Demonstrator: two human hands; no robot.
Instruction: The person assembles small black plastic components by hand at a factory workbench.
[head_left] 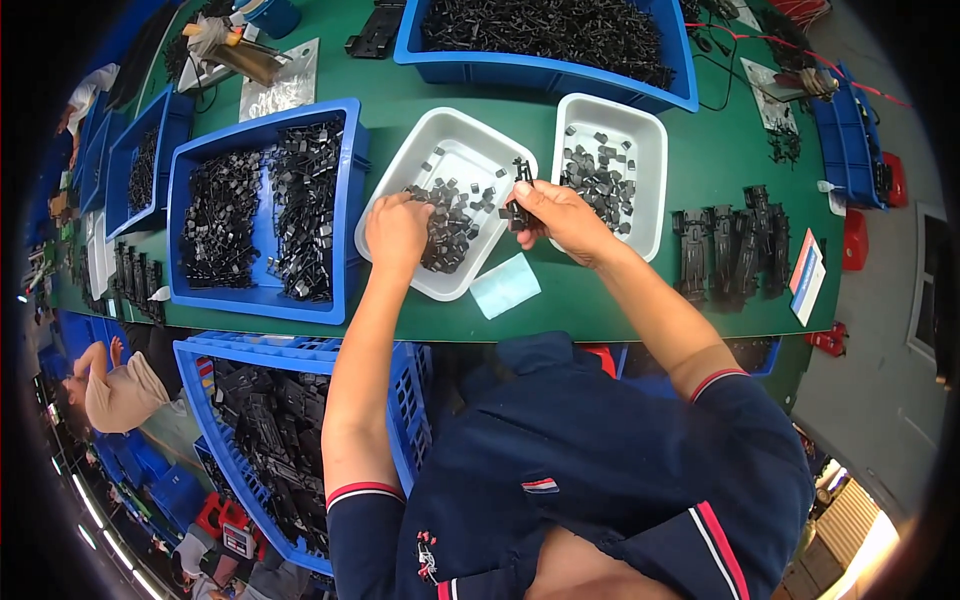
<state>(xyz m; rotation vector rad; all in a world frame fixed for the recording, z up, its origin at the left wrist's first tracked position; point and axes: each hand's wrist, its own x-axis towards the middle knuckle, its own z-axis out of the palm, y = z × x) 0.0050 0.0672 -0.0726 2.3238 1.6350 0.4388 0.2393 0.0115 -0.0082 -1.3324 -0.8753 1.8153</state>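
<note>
My right hand (pixel 562 218) holds a slim black plastic part (pixel 521 190) upright between thumb and fingers, over the right rim of the left white tray (pixel 379 222). Small black plastic pieces (pixel 452 235) lie loose in that tray. At its left side my left hand (pixel 396 235) reaches in, fingers curled at the edge of the pile; its fingertips are partly hidden, and what they pinch does not show. Just right of my right hand stands a second white tray (pixel 652 190) with more small black pieces (pixel 600 180).
A blue bin (pixel 345 215) of black parts stands left, a larger blue bin (pixel 540 72) at the back. Black assemblies (pixel 735 245) lie in a row at right. A pale blue cloth (pixel 506 287) lies near the front edge. Below left, a blue crate (pixel 250 348) holds black parts; a person (pixel 125 395) is beyond.
</note>
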